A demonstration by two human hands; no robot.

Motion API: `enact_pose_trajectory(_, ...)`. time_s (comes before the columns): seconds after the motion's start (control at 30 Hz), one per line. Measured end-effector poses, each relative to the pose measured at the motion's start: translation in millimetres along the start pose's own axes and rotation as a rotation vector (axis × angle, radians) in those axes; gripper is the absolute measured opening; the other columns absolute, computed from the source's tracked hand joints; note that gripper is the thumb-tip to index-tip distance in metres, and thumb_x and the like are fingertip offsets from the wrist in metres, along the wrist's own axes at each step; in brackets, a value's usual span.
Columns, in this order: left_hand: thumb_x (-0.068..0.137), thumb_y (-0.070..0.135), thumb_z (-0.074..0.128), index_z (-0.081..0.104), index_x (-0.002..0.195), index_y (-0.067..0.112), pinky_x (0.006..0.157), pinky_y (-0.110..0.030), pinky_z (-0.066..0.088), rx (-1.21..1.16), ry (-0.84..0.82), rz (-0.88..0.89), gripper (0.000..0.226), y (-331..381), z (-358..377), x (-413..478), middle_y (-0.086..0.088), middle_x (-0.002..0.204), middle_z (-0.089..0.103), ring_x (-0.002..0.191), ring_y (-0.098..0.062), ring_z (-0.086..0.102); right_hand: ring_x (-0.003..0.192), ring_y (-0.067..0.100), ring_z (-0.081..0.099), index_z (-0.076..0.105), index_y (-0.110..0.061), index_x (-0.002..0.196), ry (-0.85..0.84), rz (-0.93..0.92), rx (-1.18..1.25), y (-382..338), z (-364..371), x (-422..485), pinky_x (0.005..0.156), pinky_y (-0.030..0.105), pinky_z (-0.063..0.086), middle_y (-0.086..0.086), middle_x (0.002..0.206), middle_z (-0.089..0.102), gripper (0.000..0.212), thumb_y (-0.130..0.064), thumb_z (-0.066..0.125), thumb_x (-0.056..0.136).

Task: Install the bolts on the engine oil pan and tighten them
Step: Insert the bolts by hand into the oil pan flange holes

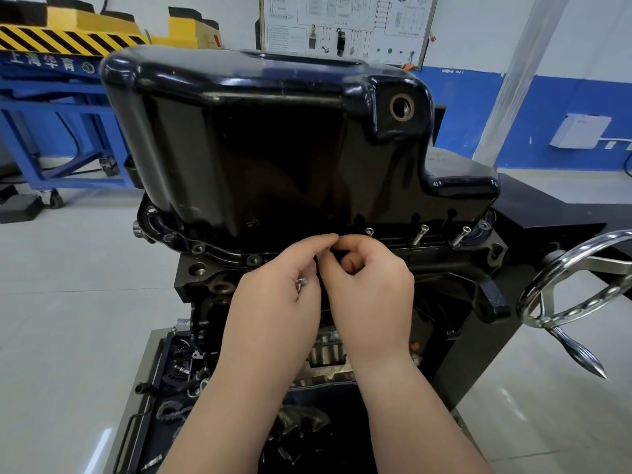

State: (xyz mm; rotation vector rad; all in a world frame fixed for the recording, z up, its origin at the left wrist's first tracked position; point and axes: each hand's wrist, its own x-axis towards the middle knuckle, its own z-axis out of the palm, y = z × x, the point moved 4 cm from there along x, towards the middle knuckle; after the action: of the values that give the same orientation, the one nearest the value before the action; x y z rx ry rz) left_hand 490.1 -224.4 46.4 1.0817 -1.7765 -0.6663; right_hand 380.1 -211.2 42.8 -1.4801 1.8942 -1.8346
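Black, glossy oil pan (pixel 266 138) is sitting inverted on the engine block (pixel 191 273), long axis running left to right. Three bolts (pixel 420 234) are standing half-seated in the near flange (pixel 205 249), heads leaning up and right. Left hand (pixel 273 295) is gripping a spare bolt (pixel 301 282) in curled fingers. Right hand (pixel 372 282) is pinching at the flange edge, contents hidden. Unoccupied flange is extending leftward; a handwheel (pixel 574 285) is crowding the right.

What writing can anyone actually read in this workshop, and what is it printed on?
"上海华育": white characters on the blue lift frame, upper left.
Diagram board on the wall: print too small to read.
Small white mark on the blue wall stripe: blurred.
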Motion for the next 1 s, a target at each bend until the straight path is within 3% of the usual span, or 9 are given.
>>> enact_pose_trajectory(0.13, 0.093, 0.019, 0.049, 0.058, 0.106, 0.055, 0.056, -0.014, 0.048, -0.014, 0.006, 0.003, 0.04, -1.3, -0.2, 0.7, 0.025, 0.079, 0.065, 0.055, -0.006, 0.056, 0.049, 0.009, 0.053, 0.066, -0.025, 0.068, -0.009, 0.003, 0.008, -2.6, 1.2, 0.8, 0.048, 0.023, 0.046, -0.008, 0.06, 0.06, 0.017, -0.023, 0.065, 0.085)
enact_pose_trajectory(0.37, 0.092, 0.018, 0.048, 0.059, 0.111, 0.051, 0.044, -0.008, 0.038, -0.02, 0.028, 0.006, 0.04, -1.4, -1.5, 0.9, 0.016, 0.064, 0.061, 0.042, -0.005, 0.047, 0.048, 0.004, 0.052, 0.069, -0.021, 0.073, -0.012, 0.025, 0.017, 0.4, 1.3, 5.1, 0.049, 0.015, 0.044, -0.008, 0.049, 0.054, 0.012, -0.026, 0.068, 0.083)
enact_pose_trajectory(0.57, 0.091, 0.019, 0.048, 0.06, 0.113, 0.049, 0.051, -0.006, 0.041, -0.004, 0.022, 0.017, 0.039, -1.4, -1.1, 0.9, 0.015, 0.072, 0.062, 0.045, -0.003, 0.049, 0.046, 0.003, 0.051, 0.066, -0.025, 0.069, -0.022, 0.01, 0.014, -0.8, -1.2, 6.5, 0.049, 0.015, 0.044, -0.01, 0.045, 0.051, 0.014, -0.028, 0.068, 0.082)
enact_pose_trajectory(0.67, 0.092, 0.016, 0.049, 0.061, 0.112, 0.047, 0.067, -0.001, 0.042, 0.005, 0.021, 0.022, 0.038, -0.9, -1.1, 2.0, 0.02, 0.085, 0.061, 0.076, -0.004, 0.056, 0.044, 0.004, 0.048, 0.069, -0.023, 0.068, -0.048, -0.004, 0.036, -2.2, -2.1, 4.5, 0.047, 0.015, 0.043, -0.011, 0.046, 0.051, 0.015, -0.025, 0.067, 0.084)
enact_pose_trajectory(0.73, 0.092, 0.015, 0.049, 0.062, 0.111, 0.047, 0.071, 0.0, 0.041, 0.009, 0.022, 0.021, 0.038, -0.6, -1.1, 2.5, 0.021, 0.088, 0.061, 0.084, -0.004, 0.055, 0.044, 0.004, 0.048, 0.07, -0.024, 0.069, -0.064, -0.002, 0.053, -1.9, -2.3, 4.4, 0.048, 0.015, 0.042, -0.012, 0.046, 0.052, 0.016, -0.021, 0.066, 0.084)
enact_pose_trajectory(0.93, 0.092, 0.018, 0.048, 0.059, 0.111, 0.05, 0.063, -0.014, 0.047, 0.008, 0.027, 0.016, 0.039, -0.3, -1.2, 1.9, 0.017, 0.08, 0.063, 0.062, -0.009, 0.056, 0.046, 0.003, 0.05, 0.068, -0.023, 0.07, -0.046, 0.023, 0.022, 0.3, -1.2, 7.9, 0.051, 0.015, 0.045, -0.012, 0.046, 0.05, 0.012, -0.026, 0.069, 0.081)
enact_pose_trajectory(1.0, 0.091, 0.02, 0.048, 0.059, 0.111, 0.051, 0.064, -0.015, 0.047, 0.006, 0.03, 0.013, 0.039, -0.2, -1.0, 1.7, 0.019, 0.081, 0.063, 0.064, -0.009, 0.057, 0.049, 0.002, 0.052, 0.066, -0.027, 0.069, -0.035, 0.014, 0.001, 0.1, -0.9, 7.8, 0.051, 0.014, 0.044, -0.011, 0.048, 0.051, 0.013, -0.029, 0.069, 0.081)
